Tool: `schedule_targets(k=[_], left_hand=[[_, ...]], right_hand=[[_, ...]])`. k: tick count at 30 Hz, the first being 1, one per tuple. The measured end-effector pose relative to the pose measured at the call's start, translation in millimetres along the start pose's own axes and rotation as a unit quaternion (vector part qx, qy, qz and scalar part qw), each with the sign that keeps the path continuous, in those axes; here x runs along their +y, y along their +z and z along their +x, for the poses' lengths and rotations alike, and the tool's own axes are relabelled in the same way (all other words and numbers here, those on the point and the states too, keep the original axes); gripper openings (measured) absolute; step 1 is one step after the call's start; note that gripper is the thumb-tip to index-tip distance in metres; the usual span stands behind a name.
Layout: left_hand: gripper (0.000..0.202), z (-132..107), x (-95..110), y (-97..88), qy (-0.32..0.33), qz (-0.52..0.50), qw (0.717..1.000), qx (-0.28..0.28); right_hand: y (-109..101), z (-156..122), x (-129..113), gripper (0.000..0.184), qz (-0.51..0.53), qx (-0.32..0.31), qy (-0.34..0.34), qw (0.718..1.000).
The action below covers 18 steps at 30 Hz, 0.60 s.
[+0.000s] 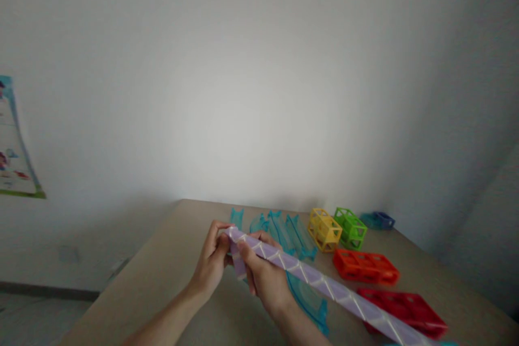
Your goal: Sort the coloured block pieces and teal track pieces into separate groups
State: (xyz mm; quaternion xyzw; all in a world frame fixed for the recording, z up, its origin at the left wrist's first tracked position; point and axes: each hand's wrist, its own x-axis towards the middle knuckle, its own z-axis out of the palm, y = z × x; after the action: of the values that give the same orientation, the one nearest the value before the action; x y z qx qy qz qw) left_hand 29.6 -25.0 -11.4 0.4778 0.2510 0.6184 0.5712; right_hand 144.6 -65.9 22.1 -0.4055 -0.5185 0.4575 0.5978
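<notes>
Lilac strip (pixel 324 285), long, with a white zigzag along it. Its near end runs out of the lower frame edge, so the full length is not seen. The far end is held above the bench (pixel 162 270).

Left hand (pixel 211 262): grip pinching the strip's tip, fingers curled round it. Right hand (pixel 263 277): grip pinching just beside, thumb on top. My fingers hide the underside there.

Turquoise track pieces (pixel 298 235) are partly covered by my right hand and the strip. Red lattice block (pixel 409 308) lies partly behind the strip. Orange block (pixel 365 267), yellow block (pixel 324 230) and green block (pixel 351 227) sit clear of it. Blue piece (pixel 379 220) at the far corner is too blurred to make out.

Wall poster (pixel 16 140) is cut by the left frame edge, its print unreadable.

The bench's left edge runs diagonally beside my left forearm. Bare top lies left of the hands; the blocks crowd the right.
</notes>
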Motion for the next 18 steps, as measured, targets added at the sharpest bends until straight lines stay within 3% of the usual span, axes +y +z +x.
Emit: schedule_targets(k=[7,14,18], left_hand=[[0.019,3,11,2.2,-0.148,-0.181,0.961,-0.146],[0.017,6,17,-5.2,-0.218,-0.244,0.935,-0.134],[0.021,5,24,-13.9,-0.293,-0.231,0.904,-0.209]], right_hand=[[-7,1,-12,0.021,-0.039,0.003,-0.078,0.996],[-9,1,-6,0.022,-0.039,-0.025,-0.092,0.995],[-10,2,-10,0.022,-0.028,-0.039,-0.078,0.996]])
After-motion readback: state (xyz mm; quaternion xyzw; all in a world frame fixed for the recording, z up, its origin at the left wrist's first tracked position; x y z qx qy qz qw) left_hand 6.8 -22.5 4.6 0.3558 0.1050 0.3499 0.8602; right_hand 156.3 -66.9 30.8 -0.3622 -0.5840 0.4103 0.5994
